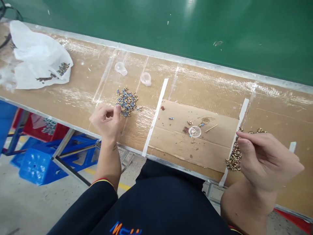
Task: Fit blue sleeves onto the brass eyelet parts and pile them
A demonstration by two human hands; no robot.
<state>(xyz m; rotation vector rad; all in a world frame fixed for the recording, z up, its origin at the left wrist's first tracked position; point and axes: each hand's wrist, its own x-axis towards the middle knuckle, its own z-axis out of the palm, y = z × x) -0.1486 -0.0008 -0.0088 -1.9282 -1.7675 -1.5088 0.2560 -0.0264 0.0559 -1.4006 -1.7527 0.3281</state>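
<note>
My left hand (107, 122) is closed with thumb and forefinger pressed together, at the near-left edge of a pile of small brass-and-blue metal parts (127, 101). Whatever it holds, if anything, is hidden. On the right, my right hand (269, 160) pinches thumb against forefinger over a pile of small brass parts (234, 158), partly covering it. A tiny piece may be at those fingertips, but it blends with the pile behind. Between the hands, a cardboard sheet (171, 140) carries a small clear dish (195, 132), a thin wooden stick (211, 128) and a blue-and-brass part (171, 118).
Two translucent plastic cups (146, 79) stand behind the left pile. A white plastic bag (41, 55) with metal parts lies far left. White tape strips (155, 117) cross the bench. Below are a red bin (44, 127) and a blue bin (36, 166).
</note>
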